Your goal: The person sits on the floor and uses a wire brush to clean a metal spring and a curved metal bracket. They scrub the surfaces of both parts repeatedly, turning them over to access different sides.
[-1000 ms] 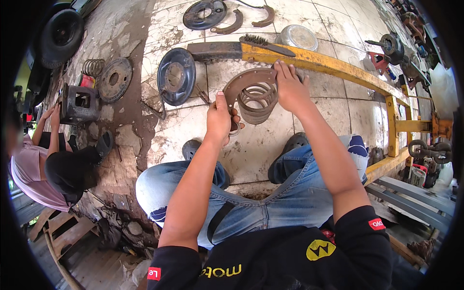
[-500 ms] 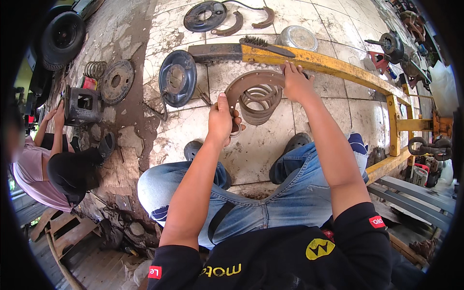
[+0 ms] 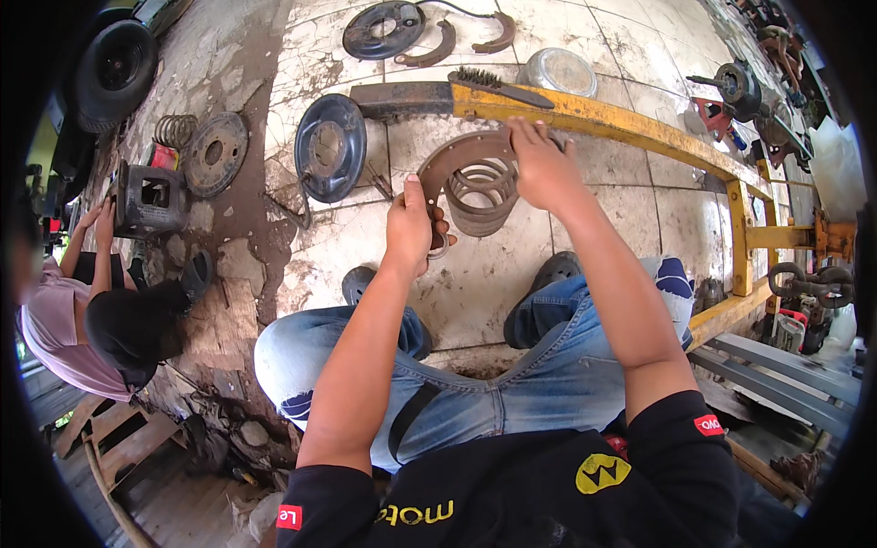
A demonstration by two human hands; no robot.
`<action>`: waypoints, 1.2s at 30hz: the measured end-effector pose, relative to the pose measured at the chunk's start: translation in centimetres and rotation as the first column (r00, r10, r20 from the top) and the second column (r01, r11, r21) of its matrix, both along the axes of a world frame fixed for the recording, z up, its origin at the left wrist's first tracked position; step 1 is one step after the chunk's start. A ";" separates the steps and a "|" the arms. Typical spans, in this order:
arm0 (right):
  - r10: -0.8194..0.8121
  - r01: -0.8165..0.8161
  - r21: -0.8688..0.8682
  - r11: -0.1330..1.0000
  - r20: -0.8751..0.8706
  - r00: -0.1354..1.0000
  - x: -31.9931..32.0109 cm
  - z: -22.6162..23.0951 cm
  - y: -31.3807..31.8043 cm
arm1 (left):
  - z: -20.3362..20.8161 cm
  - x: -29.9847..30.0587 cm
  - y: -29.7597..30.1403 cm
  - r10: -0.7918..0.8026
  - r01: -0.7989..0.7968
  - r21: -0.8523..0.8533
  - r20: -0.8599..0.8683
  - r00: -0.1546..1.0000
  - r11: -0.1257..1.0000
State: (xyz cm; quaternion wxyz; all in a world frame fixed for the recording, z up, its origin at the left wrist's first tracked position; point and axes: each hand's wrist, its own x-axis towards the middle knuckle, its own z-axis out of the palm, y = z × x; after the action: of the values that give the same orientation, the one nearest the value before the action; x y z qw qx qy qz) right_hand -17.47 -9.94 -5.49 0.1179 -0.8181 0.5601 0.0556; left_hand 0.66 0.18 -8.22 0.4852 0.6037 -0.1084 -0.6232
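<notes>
My left hand is closed round the lower left end of a brown curved brake shoe, thumb on top. My right hand presses on the shoe's upper right end, fingers together and pointing away from me. A small dark edge shows by its fingers; what it holds there is mostly hidden. Beneath the arc of the shoe, a rusty coil spring stands on the tiles. Just beyond my right hand, a wire brush lies across a yellow metal frame.
A black brake backing plate leans at the frame's left end. Farther off lie another backing plate, two brake shoes and a round silvery metal piece. To the left a person in pink handles a dark metal housing.
My right hand has slid left along the brake shoe. My left hand keeps its hold on the other end. The view has shifted slightly.
</notes>
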 end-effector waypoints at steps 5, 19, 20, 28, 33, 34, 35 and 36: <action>-0.158 0.158 0.154 0.975 -0.015 0.987 -1.3 -0.6 -2.7 | -0.3 -0.1 0.3 -0.018 0.017 0.026 0.031 0.999 1.000; 0.021 -0.030 -0.104 0.994 -0.088 0.996 2.1 -0.9 -0.7 | 0.0 0.0 0.0 -0.006 0.006 0.027 0.012 1.000 1.000; 0.069 -0.078 -0.132 0.988 -0.071 0.995 2.5 -1.1 0.0 | 0.0 0.0 0.1 -0.007 0.006 0.032 0.008 1.000 0.999; 0.047 -0.051 -0.106 0.993 -0.042 0.998 2.8 -1.5 -1.3 | 0.1 0.1 0.1 -0.013 0.012 0.023 0.010 1.000 1.000; 0.176 -0.179 -0.217 0.960 -0.035 0.984 3.9 -2.8 0.3 | 0.0 -0.1 -0.1 -0.023 0.023 0.006 -0.002 1.000 1.000; 0.144 -0.147 -0.238 0.960 -0.028 0.989 3.6 -3.3 -0.6 | -0.1 -0.2 -0.1 -0.028 0.028 0.010 -0.005 1.000 1.000; 0.057 -0.056 -0.097 0.994 0.013 0.998 3.4 -1.7 -1.6 | -0.2 -0.2 -0.1 -0.024 0.024 0.012 -0.005 1.000 1.000; 0.034 -0.034 -0.080 0.996 -0.006 0.999 3.1 -1.6 -1.6 | -0.3 -0.1 0.0 -0.021 0.021 0.015 -0.005 1.000 1.000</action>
State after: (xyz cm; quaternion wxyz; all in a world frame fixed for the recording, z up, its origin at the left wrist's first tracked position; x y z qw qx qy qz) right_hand -14.33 -11.59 -7.09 0.0829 -0.8314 0.5482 0.0368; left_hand 0.59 0.17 -8.47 0.4743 0.6045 -0.1089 -0.6307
